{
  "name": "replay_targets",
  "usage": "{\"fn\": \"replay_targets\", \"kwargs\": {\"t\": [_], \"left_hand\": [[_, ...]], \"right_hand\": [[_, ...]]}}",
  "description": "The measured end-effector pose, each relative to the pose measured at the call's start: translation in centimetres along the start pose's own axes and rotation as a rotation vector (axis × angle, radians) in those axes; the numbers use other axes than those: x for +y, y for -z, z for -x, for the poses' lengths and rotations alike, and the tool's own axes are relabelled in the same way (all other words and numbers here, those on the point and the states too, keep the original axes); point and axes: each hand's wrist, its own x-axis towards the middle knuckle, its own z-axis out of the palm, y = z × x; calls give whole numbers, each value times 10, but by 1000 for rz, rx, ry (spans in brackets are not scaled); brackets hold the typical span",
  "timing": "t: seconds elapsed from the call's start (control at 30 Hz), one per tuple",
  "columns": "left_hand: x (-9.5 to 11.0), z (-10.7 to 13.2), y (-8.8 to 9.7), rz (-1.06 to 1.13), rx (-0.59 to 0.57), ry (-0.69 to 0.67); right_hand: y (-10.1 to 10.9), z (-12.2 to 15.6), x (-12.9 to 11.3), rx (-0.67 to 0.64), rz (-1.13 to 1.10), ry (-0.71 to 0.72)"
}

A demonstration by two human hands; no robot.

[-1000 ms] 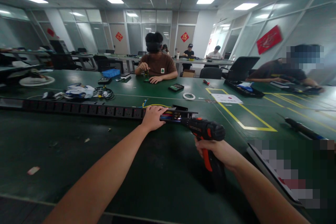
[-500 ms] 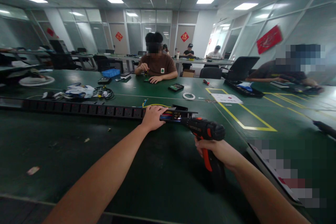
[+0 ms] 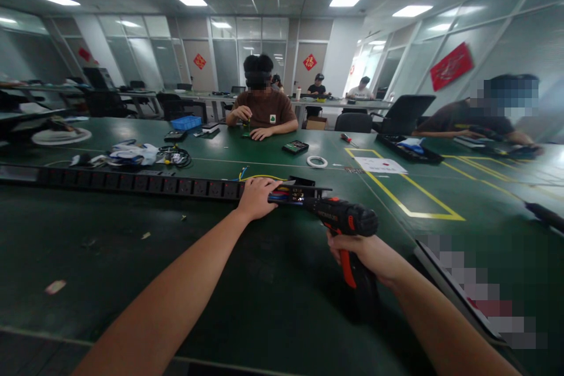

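Observation:
A long black power strip (image 3: 132, 182) lies across the green table (image 3: 110, 247). My left hand (image 3: 257, 197) rests closed over its right end, pressing it down beside exposed coloured wires (image 3: 286, 192). A black and red cordless drill (image 3: 343, 229) is gripped by my right hand (image 3: 368, 255) at the handle. The drill's tip points left into the open end of the strip, right next to my left hand's fingers.
A person sits across the table working on small parts (image 3: 263, 111). Cable bundles (image 3: 132, 154), a blue bin (image 3: 186, 122), a white tape roll (image 3: 316, 161) and yellow floor-tape markings (image 3: 405, 194) lie beyond. Another person leans in at the right (image 3: 484, 117). A black tool (image 3: 544, 214) lies far right.
Both my hands and the drill have stayed put. The black tool at the far right moved further right, toward the frame's edge.

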Motion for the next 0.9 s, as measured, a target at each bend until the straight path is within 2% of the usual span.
{"fn": "replay_targets", "kwargs": {"t": [0.5, 0.9], "left_hand": [[0, 0, -1, -17, -4, 1], [1, 0, 0, -8, 1, 0]], "right_hand": [[-3, 2, -3, 59, -35, -44], [-2, 2, -2, 47, -21, -32]]}}
